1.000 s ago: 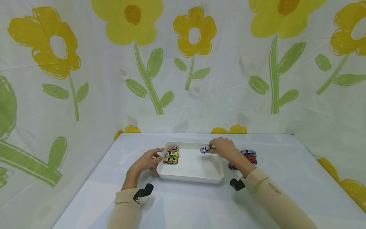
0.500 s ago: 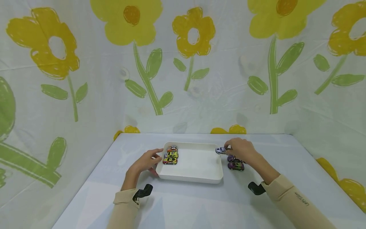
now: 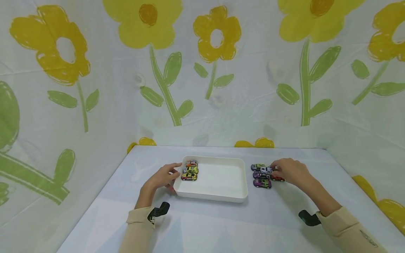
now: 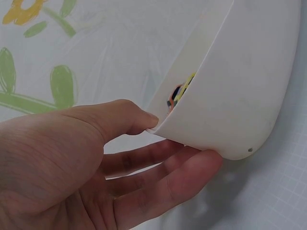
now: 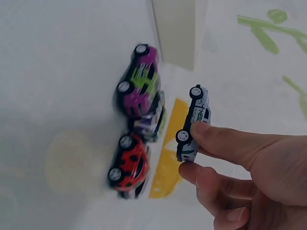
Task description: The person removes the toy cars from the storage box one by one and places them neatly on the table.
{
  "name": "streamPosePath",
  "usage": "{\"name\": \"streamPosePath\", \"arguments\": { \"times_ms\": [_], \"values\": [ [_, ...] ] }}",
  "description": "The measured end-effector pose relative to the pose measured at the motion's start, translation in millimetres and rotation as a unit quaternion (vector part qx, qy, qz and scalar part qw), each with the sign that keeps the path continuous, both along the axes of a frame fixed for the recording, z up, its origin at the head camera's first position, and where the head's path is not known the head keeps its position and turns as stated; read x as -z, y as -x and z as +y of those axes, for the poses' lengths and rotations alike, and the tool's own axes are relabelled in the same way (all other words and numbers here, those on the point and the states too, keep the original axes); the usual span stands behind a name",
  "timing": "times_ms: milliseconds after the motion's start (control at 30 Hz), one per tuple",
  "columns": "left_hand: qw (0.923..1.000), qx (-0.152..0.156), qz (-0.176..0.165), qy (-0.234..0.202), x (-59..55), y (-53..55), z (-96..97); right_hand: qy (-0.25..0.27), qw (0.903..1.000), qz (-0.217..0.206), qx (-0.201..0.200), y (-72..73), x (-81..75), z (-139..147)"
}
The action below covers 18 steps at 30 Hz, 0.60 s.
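Observation:
A white toy car (image 5: 195, 122) with dark lettering is pinched between the thumb and fingers of my right hand (image 3: 292, 171). In the head view that hand hovers over a cluster of toy cars right of the white tray (image 3: 221, 179). The cluster includes a purple-and-green car (image 3: 262, 183), a purple-and-white car (image 3: 260, 175), a lime-green car (image 3: 257, 167) and a red car (image 3: 277, 178), partly hidden. My left hand (image 3: 162, 176) holds the tray's left end, thumb on the rim, fingers against the outer wall (image 4: 225, 105).
Inside the tray, along its left end, lie a red-and-yellow car (image 3: 189, 176), a yellow car (image 3: 191, 169) and an orange-and-white car (image 3: 191, 163). The tray stands on a pale table (image 3: 209, 225). A flower-printed curtain (image 3: 253, 105) encloses the back and sides.
My right hand has carried the white toy car rightward, from above the tray, past its right rim, to over the car cluster. The left hand stays on the tray.

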<state>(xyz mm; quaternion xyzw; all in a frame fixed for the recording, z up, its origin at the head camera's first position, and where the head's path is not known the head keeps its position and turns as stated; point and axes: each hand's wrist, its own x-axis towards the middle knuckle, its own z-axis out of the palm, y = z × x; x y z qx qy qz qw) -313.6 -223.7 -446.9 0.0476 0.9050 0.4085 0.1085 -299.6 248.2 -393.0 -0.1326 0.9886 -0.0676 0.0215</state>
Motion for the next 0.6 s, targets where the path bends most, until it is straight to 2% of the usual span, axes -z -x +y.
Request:
{"name": "streamPosePath", "arguments": {
  "times_ms": [200,367,600],
  "values": [
    [1.0,0.004,0.003,0.002,0.0,0.1,-1.4,0.017,0.9997,-0.017,0.007,-7.5,5.1,17.4],
    [0.9998,0.012,0.001,-0.014,0.9,1.7,-2.7,0.019,0.9995,-0.023,0.012,-14.6,9.9,25.8],
    [0.9997,0.014,0.0,-0.021,1.9,1.7,-3.9,0.028,0.9985,-0.042,0.02,-18.0,17.5,34.3]
  ]
}}
